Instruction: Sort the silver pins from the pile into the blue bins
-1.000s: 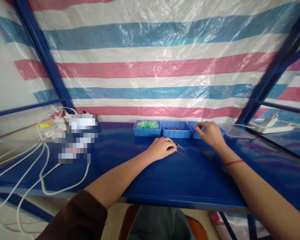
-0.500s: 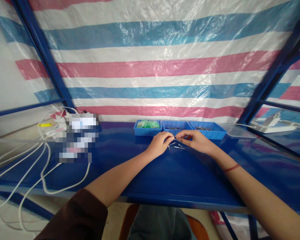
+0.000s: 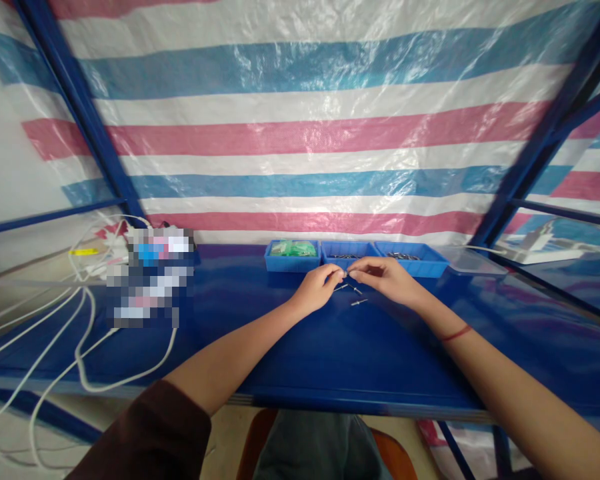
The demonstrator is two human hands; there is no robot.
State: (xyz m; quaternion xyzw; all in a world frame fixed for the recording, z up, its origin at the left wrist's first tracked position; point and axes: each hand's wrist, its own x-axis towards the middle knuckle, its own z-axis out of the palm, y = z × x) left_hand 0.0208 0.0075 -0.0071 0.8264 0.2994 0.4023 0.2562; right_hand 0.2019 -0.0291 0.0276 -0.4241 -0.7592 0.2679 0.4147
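My left hand (image 3: 316,291) and my right hand (image 3: 387,280) meet above the table just in front of the blue bins, thumbs and forefingers pinched. Between their fingertips is a tiny silvery piece (image 3: 345,273), mostly hidden, which looks like a blind rivet. Below the hands lie a few loose rivets, thin metal pins with a thicker part; one rivet (image 3: 359,303) lies nearest to me. The middle bin (image 3: 353,269) and the right bin (image 3: 420,269) hold small metal pieces. In the left bin (image 3: 293,264) is a green plastic bag (image 3: 294,249).
A clear plastic lid (image 3: 477,262) lies right of the bins, near a white device (image 3: 543,249). White cables (image 3: 87,347) loop across the left side of the blue table (image 3: 330,367), by a blurred-out stack. A striped sheet (image 3: 300,137) hangs behind.
My right hand has come from the right bin to my left hand, and their fingertips now meet. My left hand has risen slightly off the loose rivets, one of which now lies closer to me.
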